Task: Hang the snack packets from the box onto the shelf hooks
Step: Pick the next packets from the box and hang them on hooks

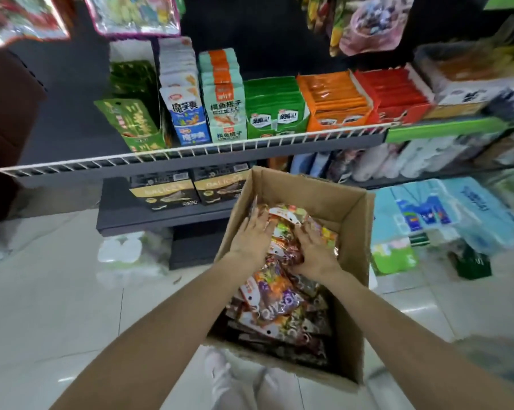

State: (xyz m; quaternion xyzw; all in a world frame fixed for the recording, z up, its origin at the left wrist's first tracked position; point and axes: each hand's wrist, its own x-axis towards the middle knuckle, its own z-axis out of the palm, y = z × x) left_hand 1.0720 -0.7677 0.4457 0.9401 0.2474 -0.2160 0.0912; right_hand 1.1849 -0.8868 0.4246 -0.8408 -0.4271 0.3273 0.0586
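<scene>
The snack packets (282, 279) lie in a loose heap inside an open cardboard box (353, 294) that stands on the pale tiled floor (57, 306) in front of the shelf. They are glossy, mostly red, orange and brown, and several show a white header with a punched hanging hole. Both hands are down in the far part of the box, on top of the heap. The left hand (253, 235) lies flat on the packets, its grip spread with the fingers straight and reaching toward the far wall of the box. The right hand (315, 250) rests just beside it, fingers bent over a bunch of packets; whether its grip closes round them cannot be told, since the fingertips are hidden among the wrappers.

Behind the box, the upper shelf (190, 155) with a white wire rail carries upright display cartons in green, blue, teal, orange and red. Below it, two black and gold cartons (187, 190) sit on a lower shelf. Large snack bags (131, 13) hang above. To the right, pale blue wrapped packs (457, 214) lie stacked on the floor. White shoes (220, 377) show at the near edge of the box.
</scene>
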